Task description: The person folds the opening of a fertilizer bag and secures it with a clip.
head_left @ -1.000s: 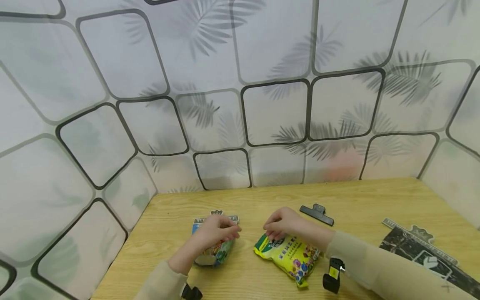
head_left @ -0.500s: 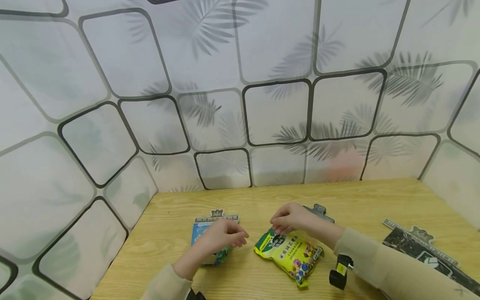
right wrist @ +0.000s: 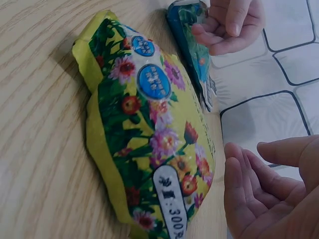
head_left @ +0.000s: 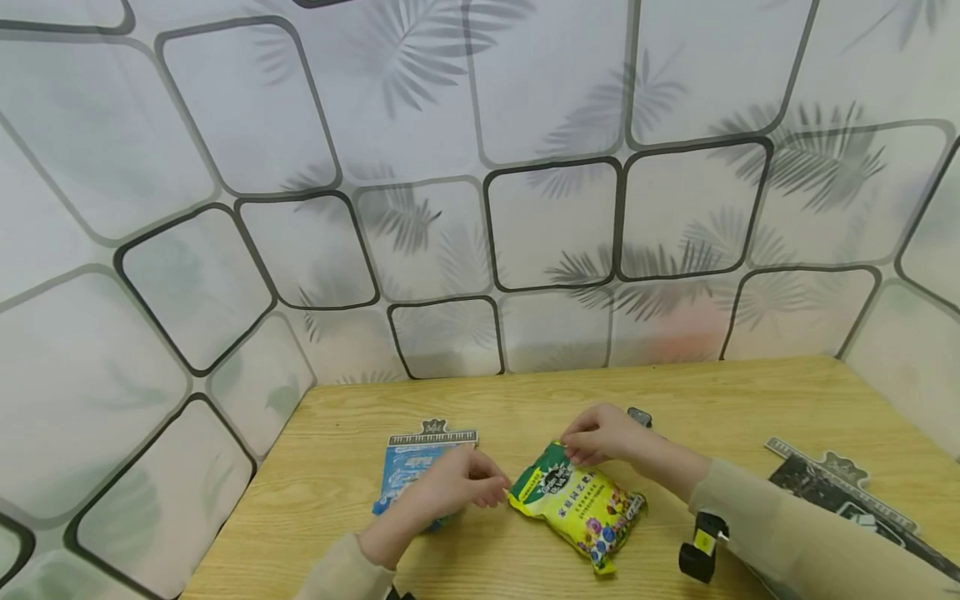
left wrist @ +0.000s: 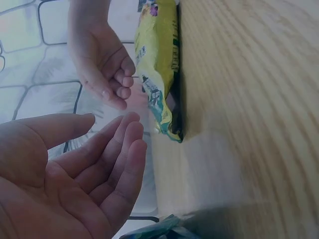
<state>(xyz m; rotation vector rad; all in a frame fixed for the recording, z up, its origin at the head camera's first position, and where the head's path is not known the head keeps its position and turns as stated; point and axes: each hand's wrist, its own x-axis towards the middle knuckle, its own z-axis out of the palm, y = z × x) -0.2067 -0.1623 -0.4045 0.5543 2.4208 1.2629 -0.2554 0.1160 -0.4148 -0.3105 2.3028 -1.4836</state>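
Note:
A yellow and green bag (head_left: 581, 508) printed with flowers lies flat on the wooden table, its green end toward the back. My left hand (head_left: 457, 483) hovers just left of that green end, fingers loosely bent; the left wrist view shows a gap between hand and bag (left wrist: 157, 64). Over the bag's far edge is my right hand (head_left: 603, 433), and the right wrist view shows its relaxed fingers (right wrist: 234, 181) holding nothing. Partly behind my left hand and forearm lies a blue bag (head_left: 412, 467) with a piano-key-patterned clip (head_left: 433, 435) along its top.
A dark clip (head_left: 640, 416) on the table is mostly hidden by my right hand. Farther right, a black bag (head_left: 817, 483) wears another patterned clip (head_left: 843, 475), and my right sleeve covers part of it. Patterned walls (head_left: 551, 225) enclose the table's back and sides.
Both hands have moved to the right, the left one away from the blue bag toward the yellow bag. More of the blue bag shows now, while the dark clip has become mostly covered.

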